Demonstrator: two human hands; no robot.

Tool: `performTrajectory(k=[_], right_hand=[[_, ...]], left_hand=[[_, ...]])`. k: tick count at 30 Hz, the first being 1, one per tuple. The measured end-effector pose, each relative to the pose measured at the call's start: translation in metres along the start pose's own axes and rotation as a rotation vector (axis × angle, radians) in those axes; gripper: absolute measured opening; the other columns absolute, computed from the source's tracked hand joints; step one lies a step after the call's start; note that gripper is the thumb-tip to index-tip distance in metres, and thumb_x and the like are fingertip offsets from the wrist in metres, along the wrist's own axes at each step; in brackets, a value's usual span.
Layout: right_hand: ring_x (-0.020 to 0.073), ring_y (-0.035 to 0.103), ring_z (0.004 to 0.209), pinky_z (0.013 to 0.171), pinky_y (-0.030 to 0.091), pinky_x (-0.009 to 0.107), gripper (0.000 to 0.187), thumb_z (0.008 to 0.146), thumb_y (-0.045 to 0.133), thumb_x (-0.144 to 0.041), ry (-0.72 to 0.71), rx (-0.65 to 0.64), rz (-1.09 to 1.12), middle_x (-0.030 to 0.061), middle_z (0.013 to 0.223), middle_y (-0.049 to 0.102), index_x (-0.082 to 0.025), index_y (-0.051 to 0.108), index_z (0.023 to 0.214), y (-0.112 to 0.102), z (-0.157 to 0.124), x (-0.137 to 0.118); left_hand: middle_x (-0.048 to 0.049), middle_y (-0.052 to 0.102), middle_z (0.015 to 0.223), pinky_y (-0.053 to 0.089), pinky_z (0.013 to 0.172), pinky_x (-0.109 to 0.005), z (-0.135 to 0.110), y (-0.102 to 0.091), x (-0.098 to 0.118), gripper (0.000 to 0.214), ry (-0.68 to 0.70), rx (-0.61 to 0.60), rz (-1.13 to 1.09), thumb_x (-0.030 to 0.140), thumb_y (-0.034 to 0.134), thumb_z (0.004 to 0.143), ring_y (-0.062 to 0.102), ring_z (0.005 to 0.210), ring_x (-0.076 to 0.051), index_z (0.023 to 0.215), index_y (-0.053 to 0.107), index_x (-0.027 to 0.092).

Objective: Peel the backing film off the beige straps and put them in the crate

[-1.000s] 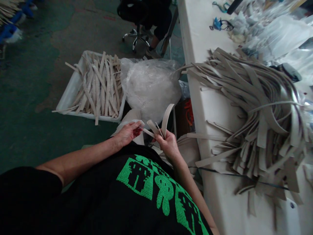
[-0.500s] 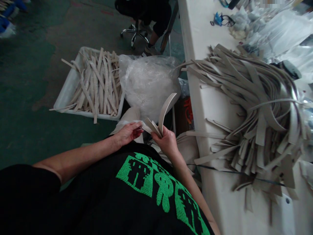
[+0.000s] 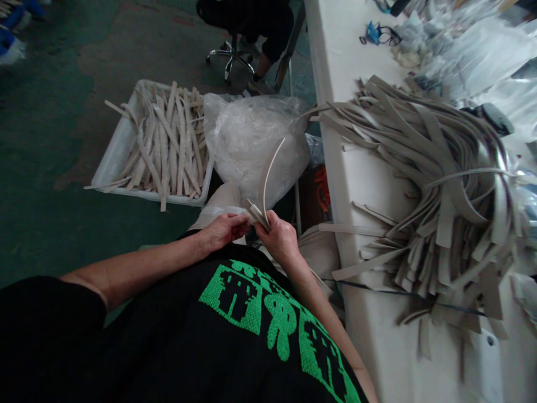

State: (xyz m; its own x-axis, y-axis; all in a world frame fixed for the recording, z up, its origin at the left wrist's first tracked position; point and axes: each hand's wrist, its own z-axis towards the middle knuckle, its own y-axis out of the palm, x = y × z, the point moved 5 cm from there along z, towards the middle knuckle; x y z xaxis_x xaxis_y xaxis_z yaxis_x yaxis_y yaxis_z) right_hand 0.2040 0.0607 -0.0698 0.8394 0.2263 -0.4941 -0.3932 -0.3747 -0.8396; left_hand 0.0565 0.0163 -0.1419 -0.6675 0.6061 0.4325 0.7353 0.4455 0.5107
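Several beige flat strips stand up from my right hand, whose fingers are wrapped round their lower part. One strip is longer and curves upward; the shorter ones fan out to its left. Close beside them, my left hand is closed in a pinch. Thin translucent plastic film lies over my thigh and runs to the fingertips of that hand. What sits between the fingertips is partly hidden.
A white plastic bin full of similar strips is on the floor, beside a bulging clear plastic bag. On the pale-covered table lies a large pile of strips. Beyond, a person's legs show by a wheeled chair.
My right hand has shifted slightly left and turned, so the strips lean left and show their edges more. My left hand has moved a little right, staying close to the strips.
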Motion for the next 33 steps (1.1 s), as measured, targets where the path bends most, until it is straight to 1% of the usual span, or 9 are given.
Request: performTrajectory(k=[5,7,9,14,18,21,26,30,33], right_hand=[[0.0119,0.057,0.048,0.049,0.042,0.023,0.015,0.091,0.059,-0.036,0.045,-0.218,0.453,-0.0005,0.081,0.074,-0.022,0.057,0.097,-0.011,-0.009,0.016],[0.0121,0.055,0.045,0.044,0.043,0.023,0.020,0.088,0.061,-0.038,0.060,-0.228,0.543,-0.0007,0.077,0.073,-0.022,0.058,0.099,-0.020,-0.013,0.024],[0.0135,0.056,0.047,0.041,0.043,0.022,0.022,0.085,0.064,-0.039,0.069,-0.186,0.524,-0.0006,0.072,0.071,-0.021,0.059,0.099,-0.024,-0.012,0.026],[0.0115,0.055,0.042,0.042,0.042,0.022,0.020,0.084,0.064,-0.037,0.054,-0.109,0.446,-0.0007,0.071,0.070,-0.021,0.059,0.095,-0.017,0.003,0.007],[0.0113,0.055,0.043,0.042,0.044,0.022,0.024,0.087,0.063,-0.042,0.014,-0.211,0.618,-0.0007,0.073,0.072,-0.020,0.060,0.098,-0.019,-0.005,0.007],[0.0110,0.054,0.041,0.040,0.043,0.022,0.024,0.085,0.065,-0.042,0.022,-0.187,0.630,-0.0014,0.068,0.069,-0.020,0.059,0.092,-0.026,-0.011,0.012],[0.0117,0.054,0.041,0.041,0.045,0.023,0.025,0.086,0.063,-0.044,-0.005,-0.106,0.611,-0.0003,0.068,0.070,-0.020,0.060,0.090,-0.029,-0.005,-0.005],[0.0142,0.058,0.045,0.043,0.048,0.024,0.027,0.084,0.065,-0.046,0.018,-0.117,0.616,0.0012,0.070,0.071,-0.020,0.061,0.090,-0.037,-0.010,0.000],[0.0148,0.058,0.045,0.042,0.049,0.024,0.026,0.083,0.066,-0.045,0.023,-0.104,0.586,0.0005,0.066,0.069,-0.020,0.060,0.088,-0.040,-0.013,0.008]], left_hand=[[-0.0001,0.070,0.065,0.052,0.053,-0.018,0.002,-0.015,0.021,0.021,0.065,0.091,-0.037,0.019,0.084,0.083,0.067,0.056,-0.010,0.074,0.066,0.014],[-0.0001,0.070,0.064,0.052,0.052,-0.018,0.000,-0.021,0.028,0.018,0.082,0.151,-0.065,0.017,0.077,0.089,0.067,0.055,-0.010,0.075,0.067,0.014],[-0.0006,0.070,0.064,0.052,0.052,-0.019,-0.004,-0.017,0.026,0.018,0.064,0.149,-0.080,0.016,0.075,0.091,0.068,0.056,-0.010,0.075,0.067,0.014],[-0.0034,0.073,0.071,0.054,0.057,-0.020,-0.009,0.010,0.006,0.016,0.008,-0.041,-0.092,0.016,0.086,0.080,0.069,0.060,-0.012,0.079,0.071,0.012],[-0.0017,0.070,0.068,0.050,0.055,-0.019,-0.007,-0.002,0.022,0.018,0.127,0.051,-0.122,0.014,0.087,0.078,0.065,0.057,-0.010,0.074,0.069,0.012],[-0.0001,0.067,0.065,0.047,0.053,-0.017,-0.009,-0.007,0.028,0.022,0.185,0.071,-0.105,0.016,0.092,0.071,0.059,0.054,-0.007,0.071,0.070,0.011],[-0.0001,0.065,0.063,0.044,0.052,-0.018,-0.015,0.018,0.014,0.043,0.196,-0.133,-0.035,0.033,0.102,0.050,0.054,0.054,-0.006,0.073,0.075,0.009],[0.0016,0.063,0.062,0.043,0.052,-0.018,-0.015,0.013,0.030,0.044,0.289,-0.068,-0.066,0.032,0.104,0.045,0.051,0.053,-0.005,0.070,0.073,0.011],[0.0025,0.062,0.062,0.043,0.053,-0.018,-0.014,0.011,0.030,0.045,0.280,-0.046,-0.068,0.032,0.104,0.043,0.050,0.053,-0.005,0.068,0.072,0.012]])
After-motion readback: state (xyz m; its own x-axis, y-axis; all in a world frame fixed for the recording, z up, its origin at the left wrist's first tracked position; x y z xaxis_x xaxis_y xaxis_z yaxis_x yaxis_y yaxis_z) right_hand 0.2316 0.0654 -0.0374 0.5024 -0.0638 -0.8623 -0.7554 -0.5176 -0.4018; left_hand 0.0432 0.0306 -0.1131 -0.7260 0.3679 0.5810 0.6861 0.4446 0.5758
